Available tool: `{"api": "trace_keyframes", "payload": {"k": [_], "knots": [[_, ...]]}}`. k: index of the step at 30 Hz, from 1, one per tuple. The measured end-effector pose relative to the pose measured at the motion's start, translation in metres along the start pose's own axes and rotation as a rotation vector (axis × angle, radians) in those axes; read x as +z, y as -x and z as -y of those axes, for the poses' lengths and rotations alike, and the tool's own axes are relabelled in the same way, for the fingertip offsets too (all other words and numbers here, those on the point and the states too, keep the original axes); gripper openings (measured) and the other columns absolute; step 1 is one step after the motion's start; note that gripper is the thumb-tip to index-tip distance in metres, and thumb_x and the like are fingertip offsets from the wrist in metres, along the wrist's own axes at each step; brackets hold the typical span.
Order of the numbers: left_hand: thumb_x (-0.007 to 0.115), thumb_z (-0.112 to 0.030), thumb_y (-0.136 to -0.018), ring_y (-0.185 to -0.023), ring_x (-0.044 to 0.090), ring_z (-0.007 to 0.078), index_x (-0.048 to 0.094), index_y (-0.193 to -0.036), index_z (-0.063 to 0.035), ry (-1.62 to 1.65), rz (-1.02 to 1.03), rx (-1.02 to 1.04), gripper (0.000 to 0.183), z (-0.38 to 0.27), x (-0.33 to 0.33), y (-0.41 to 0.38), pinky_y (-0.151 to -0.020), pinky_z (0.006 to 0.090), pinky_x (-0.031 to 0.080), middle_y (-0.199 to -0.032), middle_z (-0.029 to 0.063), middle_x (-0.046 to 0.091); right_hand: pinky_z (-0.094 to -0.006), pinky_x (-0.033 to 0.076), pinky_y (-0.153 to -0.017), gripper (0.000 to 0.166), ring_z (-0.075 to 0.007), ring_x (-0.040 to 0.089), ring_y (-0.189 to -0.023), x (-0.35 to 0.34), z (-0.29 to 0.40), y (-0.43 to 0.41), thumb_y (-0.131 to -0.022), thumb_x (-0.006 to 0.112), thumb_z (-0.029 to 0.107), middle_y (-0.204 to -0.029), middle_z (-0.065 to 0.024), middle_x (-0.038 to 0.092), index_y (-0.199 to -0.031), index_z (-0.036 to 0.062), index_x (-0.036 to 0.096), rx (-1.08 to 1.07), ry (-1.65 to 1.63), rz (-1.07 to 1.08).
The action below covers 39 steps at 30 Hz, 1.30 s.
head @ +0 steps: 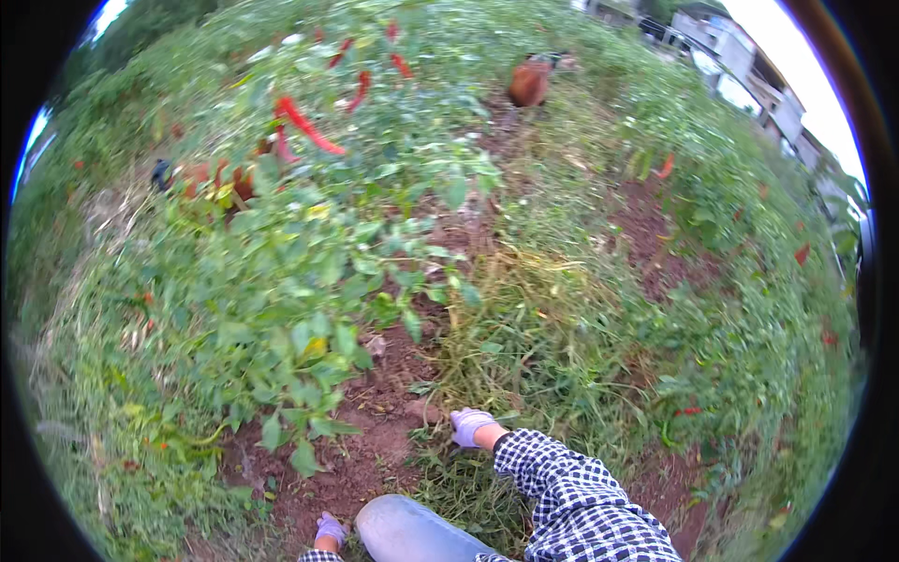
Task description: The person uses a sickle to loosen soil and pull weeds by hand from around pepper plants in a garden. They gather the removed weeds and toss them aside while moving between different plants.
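My right hand (pixel 470 427), in a thin lilac glove, is over the edge of a heap of grass and weeds (pixel 555 330); its fingertips face the heap and what lies under them cannot be made out. Low in the picture my left hand (pixel 331 528), gloved alike, rests close to the bare reddish soil (pixel 358 442), left of my knee in light blue jeans (pixel 414 527). Leafy chili pepper plants (pixel 281 281) stand in front and to the left, with long red chili peppers (pixel 309 126) on the upper stems.
A reddish-brown chicken (pixel 530 83) is up the row; another brown bird (pixel 211 179), partly hidden, is among plants at the left. More pepper plants (pixel 744 379) grow along the right, beside a patch of soil (pixel 646 232). Buildings (pixel 737 56) stand at the upper right.
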State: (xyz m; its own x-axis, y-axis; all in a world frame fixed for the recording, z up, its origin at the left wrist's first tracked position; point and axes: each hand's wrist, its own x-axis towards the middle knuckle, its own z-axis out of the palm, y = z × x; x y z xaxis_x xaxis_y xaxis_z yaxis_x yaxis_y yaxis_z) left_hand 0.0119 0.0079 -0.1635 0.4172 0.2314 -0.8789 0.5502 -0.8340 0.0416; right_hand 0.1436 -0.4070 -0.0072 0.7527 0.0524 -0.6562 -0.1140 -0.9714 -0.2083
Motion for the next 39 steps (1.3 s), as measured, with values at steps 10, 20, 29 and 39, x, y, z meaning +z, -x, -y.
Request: {"api": "trace_keyframes", "payload": {"k": [10, 20, 29, 39], "knots": [[0.058, -0.015, -0.081, -0.119, 0.051, 0.0327, 0.042, -0.132, -0.0093, 0.076, -0.114, 0.088, 0.054, -0.018, -0.047, 0.047, -0.091, 0.0457, 0.047, -0.141, 0.0177, 0.039, -0.0355, 0.032, -0.106, 0.075, -0.0325, 0.047, -0.122, 0.189, -0.128, -0.037, -0.076, 0.072, 0.033, -0.136, -0.0173, 0.047, -0.133, -0.0022, 0.039, 0.088, 0.305, 0.212], [0.066, -0.011, -0.077, -0.115, 0.056, 0.0316, 0.043, -0.133, -0.0118, 0.108, -0.015, 0.033, 0.06, -0.032, -0.039, 0.071, -0.085, 0.0469, 0.049, -0.143, 0.0142, 0.038, -0.0388, 0.033, -0.104, 0.061, -0.0307, 0.048, -0.119, 0.177, -0.156, -0.057, -0.082, 0.064, 0.034, -0.125, -0.0136, 0.056, -0.13, -0.0006, 0.045, -0.147, 0.32, 0.171], [0.068, -0.016, -0.078, -0.117, 0.054, 0.0324, 0.044, -0.132, -0.0125, 0.145, 0.014, 0.022, 0.059, -0.037, -0.047, 0.058, -0.085, 0.0476, 0.048, -0.137, 0.0125, 0.043, -0.0394, 0.035, -0.1, 0.057, -0.0318, 0.05, -0.116, 0.159, -0.049, -0.078, -0.081, 0.063, 0.03, -0.122, -0.0148, 0.057, -0.127, -0.0003, 0.047, -0.222, 0.328, 0.203], [0.066, -0.012, -0.078, -0.111, 0.058, 0.0298, 0.05, -0.126, -0.0102, 0.113, -0.112, 0.08, 0.05, -0.034, -0.018, 0.025, -0.079, 0.0451, 0.051, -0.132, 0.0134, 0.048, -0.0402, 0.038, -0.096, 0.052, -0.0331, 0.052, -0.112, 0.16, -0.003, -0.09, -0.08, 0.063, 0.027, -0.119, -0.0161, 0.058, -0.123, 0.0001, 0.049, -0.296, 0.345, 0.221]]}}
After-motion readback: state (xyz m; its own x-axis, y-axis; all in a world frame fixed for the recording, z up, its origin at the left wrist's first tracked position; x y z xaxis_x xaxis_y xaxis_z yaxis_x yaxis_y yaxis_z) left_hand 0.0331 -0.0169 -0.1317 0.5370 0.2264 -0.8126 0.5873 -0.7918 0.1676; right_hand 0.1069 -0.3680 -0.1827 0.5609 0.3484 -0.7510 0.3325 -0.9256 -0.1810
